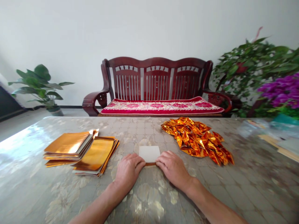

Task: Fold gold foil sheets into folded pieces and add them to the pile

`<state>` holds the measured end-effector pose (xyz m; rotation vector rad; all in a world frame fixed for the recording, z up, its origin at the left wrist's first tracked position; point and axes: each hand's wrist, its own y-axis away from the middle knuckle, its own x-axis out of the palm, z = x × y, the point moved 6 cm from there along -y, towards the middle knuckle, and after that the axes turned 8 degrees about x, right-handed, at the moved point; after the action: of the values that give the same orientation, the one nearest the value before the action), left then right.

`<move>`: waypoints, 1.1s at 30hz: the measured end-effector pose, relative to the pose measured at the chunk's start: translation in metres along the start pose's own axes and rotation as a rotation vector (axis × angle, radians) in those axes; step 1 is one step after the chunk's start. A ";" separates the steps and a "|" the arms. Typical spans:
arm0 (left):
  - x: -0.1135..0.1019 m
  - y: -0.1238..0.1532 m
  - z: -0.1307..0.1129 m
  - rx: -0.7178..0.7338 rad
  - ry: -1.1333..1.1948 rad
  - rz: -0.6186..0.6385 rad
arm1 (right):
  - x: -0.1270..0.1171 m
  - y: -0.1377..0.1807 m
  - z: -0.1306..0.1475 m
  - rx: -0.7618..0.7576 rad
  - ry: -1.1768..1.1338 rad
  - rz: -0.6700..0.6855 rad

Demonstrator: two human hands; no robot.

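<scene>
A small sheet of foil paper (149, 153) lies white side up on the table in front of me, with a narrow gold strip along its near edge. My left hand (131, 166) pinches the near left corner between thumb and fingers. At the near right corner, my right hand (171, 166) pinches the sheet in the same way. Left of my hands are stacks of flat gold foil sheets (97, 154), one partly overlapping another. To the right lies a heap of folded gold foil pieces (196, 140) with pointed ends.
The table (70, 196) has a patterned, glossy cover. Clear plastic bags (254, 126) and pale flat sheets (277, 146) lie at its right side. Beyond stands a dark red wooden bench (156, 84). Potted plants (39, 85) and purple flowers (282, 90) flank the scene.
</scene>
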<state>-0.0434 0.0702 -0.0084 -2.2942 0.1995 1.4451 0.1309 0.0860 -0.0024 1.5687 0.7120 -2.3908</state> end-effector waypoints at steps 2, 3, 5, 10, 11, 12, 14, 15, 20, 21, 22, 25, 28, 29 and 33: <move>0.000 -0.001 0.002 -0.023 0.014 -0.004 | 0.001 -0.001 -0.001 0.009 -0.019 0.005; 0.000 -0.002 0.003 -0.036 0.016 -0.006 | 0.001 -0.002 -0.002 0.013 -0.028 0.001; -0.001 -0.003 0.005 -0.062 0.010 -0.006 | 0.001 -0.003 -0.003 0.034 -0.041 -0.016; -0.001 -0.006 0.007 -0.093 -0.049 0.015 | 0.003 -0.006 -0.003 0.065 0.018 -0.016; -0.001 -0.007 0.008 -0.101 -0.066 0.019 | 0.004 -0.006 -0.003 0.065 0.030 -0.013; -0.001 -0.008 0.008 -0.108 -0.081 0.024 | 0.004 -0.007 -0.003 0.069 0.038 -0.014; -0.001 -0.009 0.010 -0.124 -0.104 0.031 | 0.004 -0.008 -0.005 0.084 0.045 -0.017; -0.001 -0.009 0.011 -0.131 -0.112 0.034 | 0.004 -0.008 -0.005 0.095 0.046 -0.017; -0.001 -0.011 0.014 -0.138 -0.154 0.048 | 0.005 -0.012 -0.008 0.137 0.051 0.007; -0.001 -0.011 0.014 -0.136 -0.162 0.049 | 0.005 -0.013 -0.008 0.138 0.050 0.011; -0.001 -0.011 0.014 -0.134 -0.171 0.049 | 0.006 -0.014 -0.008 0.135 0.048 0.013; -0.001 -0.011 0.014 -0.127 -0.194 0.053 | 0.007 -0.017 -0.008 0.128 0.041 0.013; 0.000 -0.011 0.015 -0.136 -0.203 0.057 | 0.006 -0.018 -0.010 0.125 0.026 0.013; 0.000 -0.011 0.016 -0.139 -0.202 0.057 | 0.006 -0.018 -0.010 0.119 0.016 0.015; 0.001 -0.010 0.015 -0.128 -0.176 0.045 | 0.004 -0.015 -0.012 0.101 -0.011 0.018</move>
<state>-0.0523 0.0859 -0.0120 -2.2579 0.1094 1.7183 0.1327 0.1056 -0.0050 1.5909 0.5813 -2.4560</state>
